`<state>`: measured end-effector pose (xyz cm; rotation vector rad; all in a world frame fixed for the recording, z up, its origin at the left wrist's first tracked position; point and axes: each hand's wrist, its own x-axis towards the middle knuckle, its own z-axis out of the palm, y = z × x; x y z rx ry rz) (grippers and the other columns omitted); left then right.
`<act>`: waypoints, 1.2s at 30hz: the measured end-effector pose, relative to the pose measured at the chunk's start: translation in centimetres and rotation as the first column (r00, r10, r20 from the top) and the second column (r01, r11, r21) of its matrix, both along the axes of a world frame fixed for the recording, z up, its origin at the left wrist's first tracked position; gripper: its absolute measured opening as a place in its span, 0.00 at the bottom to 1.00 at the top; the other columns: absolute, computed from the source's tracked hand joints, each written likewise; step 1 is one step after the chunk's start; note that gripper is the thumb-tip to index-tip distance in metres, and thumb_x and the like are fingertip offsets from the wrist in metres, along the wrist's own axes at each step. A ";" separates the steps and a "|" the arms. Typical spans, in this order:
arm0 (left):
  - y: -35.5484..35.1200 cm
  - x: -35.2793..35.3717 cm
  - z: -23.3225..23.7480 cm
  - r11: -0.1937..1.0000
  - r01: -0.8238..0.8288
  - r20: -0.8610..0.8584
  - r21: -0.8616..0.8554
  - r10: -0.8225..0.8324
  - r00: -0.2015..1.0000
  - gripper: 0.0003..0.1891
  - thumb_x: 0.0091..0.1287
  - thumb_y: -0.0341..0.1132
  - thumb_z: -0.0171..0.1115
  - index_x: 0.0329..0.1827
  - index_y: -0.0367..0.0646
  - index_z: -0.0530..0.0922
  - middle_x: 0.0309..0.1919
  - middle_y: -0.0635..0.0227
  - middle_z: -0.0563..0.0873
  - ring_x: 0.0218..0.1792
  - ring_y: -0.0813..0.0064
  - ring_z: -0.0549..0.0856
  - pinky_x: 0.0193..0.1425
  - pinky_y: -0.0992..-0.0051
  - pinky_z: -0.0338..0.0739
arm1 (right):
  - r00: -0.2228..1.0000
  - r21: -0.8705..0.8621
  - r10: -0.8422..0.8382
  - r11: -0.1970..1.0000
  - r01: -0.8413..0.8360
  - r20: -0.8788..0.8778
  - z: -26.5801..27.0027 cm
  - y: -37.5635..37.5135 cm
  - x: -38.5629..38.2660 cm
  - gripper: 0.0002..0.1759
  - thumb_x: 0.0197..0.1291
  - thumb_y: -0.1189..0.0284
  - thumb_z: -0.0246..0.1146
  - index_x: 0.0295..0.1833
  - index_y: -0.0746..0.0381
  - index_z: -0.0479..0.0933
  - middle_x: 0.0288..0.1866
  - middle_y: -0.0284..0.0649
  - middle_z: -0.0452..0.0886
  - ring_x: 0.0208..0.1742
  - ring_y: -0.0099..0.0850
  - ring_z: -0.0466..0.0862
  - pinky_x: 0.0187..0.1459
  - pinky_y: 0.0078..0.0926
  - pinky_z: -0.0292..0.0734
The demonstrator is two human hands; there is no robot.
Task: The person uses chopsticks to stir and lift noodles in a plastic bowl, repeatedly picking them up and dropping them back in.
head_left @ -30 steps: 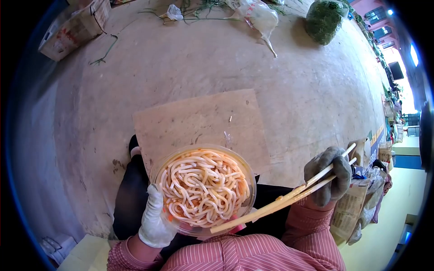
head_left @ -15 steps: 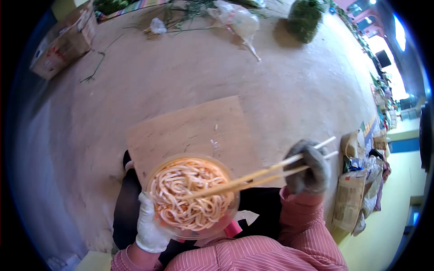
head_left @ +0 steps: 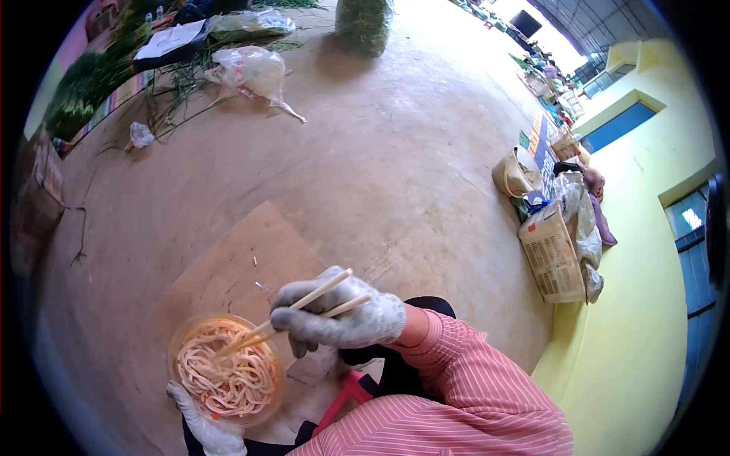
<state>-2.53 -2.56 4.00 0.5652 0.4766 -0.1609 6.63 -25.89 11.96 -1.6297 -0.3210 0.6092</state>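
A round clear plastic bowl (head_left: 278,381) of thick pale noodles (head_left: 224,378) in reddish sauce sits low on the left. My left hand (head_left: 207,425), in a white glove, supports the bowl's lower left side; its fingers are partly hidden beneath. In a soiled grey-white glove, my right hand (head_left: 334,313) grips a pair of wooden chopsticks (head_left: 323,289). Their tips reach down among the noodles.
Beyond the bowl, a flat cardboard sheet (head_left: 251,243) lies on the concrete floor. A knotted plastic bag (head_left: 255,72) and a green bundle (head_left: 365,29) are farther off. At right, a cardboard box (head_left: 553,247) and bags stand by a yellow wall (head_left: 631,304).
My right hand has come left and closer to the bowl with the chopsticks. The view has swung to the right, so the bowl appears farther left and lower.
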 end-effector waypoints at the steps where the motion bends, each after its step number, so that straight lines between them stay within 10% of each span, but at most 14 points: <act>1: 0.1 0.0 -0.4 1.000 0.000 -0.007 -0.002 0.000 1.000 0.35 0.61 0.59 0.46 0.63 0.42 0.57 0.58 0.58 0.67 0.57 0.60 0.70 0.58 0.59 0.68 | 0.999 -0.005 0.039 0.999 -0.038 0.017 0.2 -0.1 0.0 0.13 0.62 0.66 0.51 0.34 0.65 0.72 0.18 0.36 0.78 0.20 0.20 0.77 0.23 0.18 0.72; 20: -0.2 0.0 -0.9 0.998 0.047 0.036 -0.042 -0.046 0.998 0.33 0.62 0.57 0.46 0.64 0.45 0.56 0.61 0.60 0.64 0.58 0.60 0.68 0.60 0.58 0.66 | 0.972 0.074 -0.075 0.995 0.060 0.224 0.4 -0.3 0.3 0.12 0.61 0.69 0.52 0.33 0.67 0.72 0.18 0.38 0.78 0.20 0.23 0.79 0.24 0.20 0.72; 36: 0.3 0.0 -1.2 0.996 -0.001 -0.044 -0.088 -0.002 0.999 0.34 0.62 0.58 0.47 0.65 0.45 0.56 0.61 0.60 0.65 0.58 0.61 0.68 0.60 0.58 0.66 | 0.925 0.049 0.209 0.970 -0.236 0.318 0.6 0.0 -0.8 0.09 0.61 0.68 0.53 0.33 0.63 0.71 0.15 0.39 0.74 0.17 0.33 0.76 0.20 0.25 0.69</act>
